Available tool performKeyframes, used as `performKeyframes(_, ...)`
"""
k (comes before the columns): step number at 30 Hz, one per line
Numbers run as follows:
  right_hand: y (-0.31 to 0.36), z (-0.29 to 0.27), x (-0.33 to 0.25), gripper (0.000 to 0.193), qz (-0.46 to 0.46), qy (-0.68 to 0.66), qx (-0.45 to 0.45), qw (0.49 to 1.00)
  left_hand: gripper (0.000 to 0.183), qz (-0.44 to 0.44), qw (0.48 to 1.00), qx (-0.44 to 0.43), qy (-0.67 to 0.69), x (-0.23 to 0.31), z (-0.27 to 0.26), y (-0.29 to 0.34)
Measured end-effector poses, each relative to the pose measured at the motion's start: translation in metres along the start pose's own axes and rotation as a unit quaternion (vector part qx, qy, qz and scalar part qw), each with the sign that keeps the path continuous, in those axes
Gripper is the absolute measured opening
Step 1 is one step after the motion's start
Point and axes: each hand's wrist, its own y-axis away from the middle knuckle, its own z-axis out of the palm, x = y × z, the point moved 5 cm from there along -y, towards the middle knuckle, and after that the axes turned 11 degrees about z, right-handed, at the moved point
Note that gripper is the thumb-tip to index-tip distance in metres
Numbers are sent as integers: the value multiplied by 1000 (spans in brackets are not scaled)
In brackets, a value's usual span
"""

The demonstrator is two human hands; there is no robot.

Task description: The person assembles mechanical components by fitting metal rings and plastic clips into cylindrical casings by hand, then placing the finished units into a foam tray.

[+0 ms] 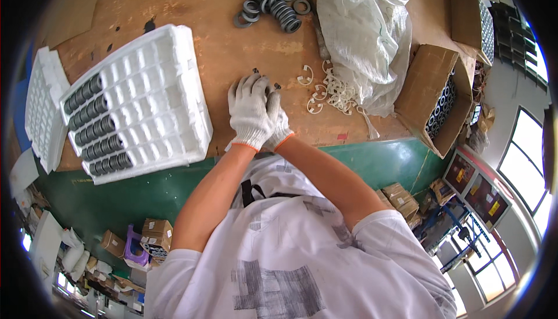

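Both my hands wear white knit gloves with orange cuffs and meet at the near part of the brown worktable (215,46). My left hand (250,110) lies over the right, its fingers curved and pressed together. Partly covered by it, my right hand (281,130) is closed against it. Whatever is between them is hidden. Small dark bits (277,86) show beside the fingertips. To the right lies a pile of white plastic ring-shaped clips (340,93). Farther off is a heap of dark grey rings (282,14).
A white foam tray (157,92), its left columns filled with dark rings (96,127), stands left. Beyond it leans another white tray (43,110). A white woven sack (366,40) lies right of the rings. Cardboard boxes of rings (427,81) stand at the right edge.
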Motion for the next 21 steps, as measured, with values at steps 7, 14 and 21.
performKeyframes(7, 3, 1, 4, 62, -49, -18, 55, 997, 32, 12, 1000, -20, 17, -4, 2, -2)
performKeyframes(14, 14, -9, -6, 63, -131, -15, 150, 980, 28, 41, 999, -17, -21, -5, 11, 7)
performKeyframes(21, -7, 106, 92, 60, -129, 21, 109, 985, 27, 48, 999, -16, 14, -1, 1, -7)
